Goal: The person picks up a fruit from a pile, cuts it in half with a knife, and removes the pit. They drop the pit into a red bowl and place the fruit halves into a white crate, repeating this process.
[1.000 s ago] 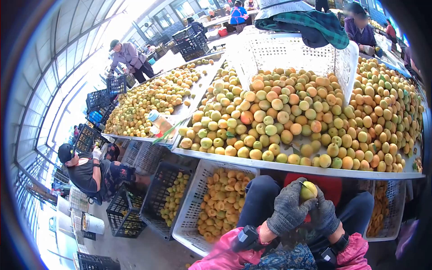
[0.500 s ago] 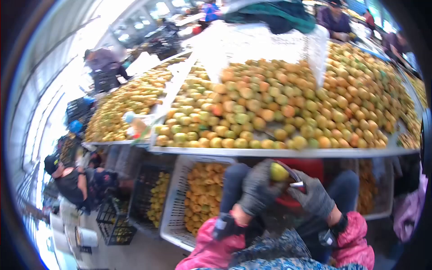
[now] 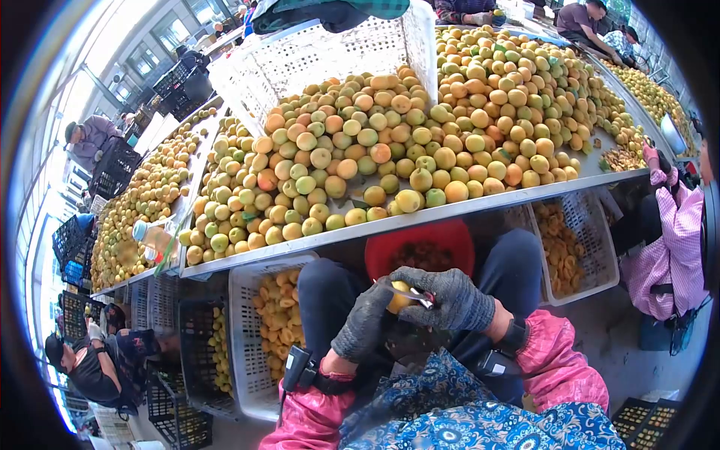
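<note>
Both my hands, in dark grey knit gloves, meet over my lap. My left hand (image 3: 364, 322) is closed around a yellow apricot (image 3: 399, 300). My right hand (image 3: 456, 300) grips a small knife (image 3: 414, 293), its blade lying against the apricot; the handle is mostly hidden in the fingers. Between my knees, just beyond the hands, stands a red basin (image 3: 379, 255) with dark bits inside. A big heap of apricots (image 3: 450, 135) covers the metal-edged table (image 3: 420, 219) in front of me.
White crates of opened apricots (image 3: 279, 322) stand left and right of my legs. Beside the left one is a black crate (image 3: 196, 360). On the table, a tipped white crate (image 3: 330, 56) and a plastic bottle (image 3: 156, 238) sit among fruit. Several people work nearby.
My view has turned, so the table now appears tilted. The hands have come closer together, and the knife has moved from beside the apricot onto it.
</note>
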Available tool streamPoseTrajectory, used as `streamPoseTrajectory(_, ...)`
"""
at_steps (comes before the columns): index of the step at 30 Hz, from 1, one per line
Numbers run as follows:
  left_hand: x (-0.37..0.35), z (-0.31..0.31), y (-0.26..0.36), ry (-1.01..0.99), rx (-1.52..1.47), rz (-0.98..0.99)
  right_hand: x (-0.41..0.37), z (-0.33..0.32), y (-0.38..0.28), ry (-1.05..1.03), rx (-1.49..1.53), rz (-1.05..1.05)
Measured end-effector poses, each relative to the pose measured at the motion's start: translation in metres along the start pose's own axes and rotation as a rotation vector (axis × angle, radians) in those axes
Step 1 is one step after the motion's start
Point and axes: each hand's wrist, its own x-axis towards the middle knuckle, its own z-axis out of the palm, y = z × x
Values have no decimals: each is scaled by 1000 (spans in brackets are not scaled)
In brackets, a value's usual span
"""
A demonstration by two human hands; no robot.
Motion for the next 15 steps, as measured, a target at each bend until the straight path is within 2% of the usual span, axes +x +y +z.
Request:
streamPoseTrajectory(1, 0, -3, -5, 86, 179, -32, -2, 1, -3, -1, -117, 28)
streamPoseTrajectory(2, 3, -2, -8, 101, 184, -27, -3, 3, -5, -6, -232, 44)
streamPoseTrajectory(3, 6, 0, -10, 102, 449, 118, -4, 6, -6, -17, -216, 14)
streamPoseTrajectory(4, 7, -1, -11, 116, 729, 257, -6, 8, -7, 57, -214, -10)
streamPoseTrajectory(5, 10, -1, -19, 174, 462, 57, -4, 11, -7, 127, -204, -42)
streamPoseTrajectory(6, 14, 0, -26, 228, 180, -122, -5, 10, -11, 104, -235, -21)
streamPoseTrajectory(8, 21, 2, -21, 281, 26, -299, 0, 16, -18, 66, -255, -31)
streamPoseTrajectory(9, 28, -3, -35, 310, 28, -281, 3, 21, -20, 101, -275, 41)
streamPoseTrajectory(11, 39, -18, -75, 296, 24, -120, 6, 31, -21, 143, -327, 146)
streamPoseTrajectory(12, 38, -14, -70, 307, 26, -110, 8, 36, -18, 139, -326, 132)
streamPoseTrajectory(14, 34, 1, -60, 494, -301, -157, 8, 43, -10, 167, -286, 182)
streamPoseTrajectory(15, 30, 6, -57, 545, -200, -99, 9, 47, -9, 180, -251, 197)
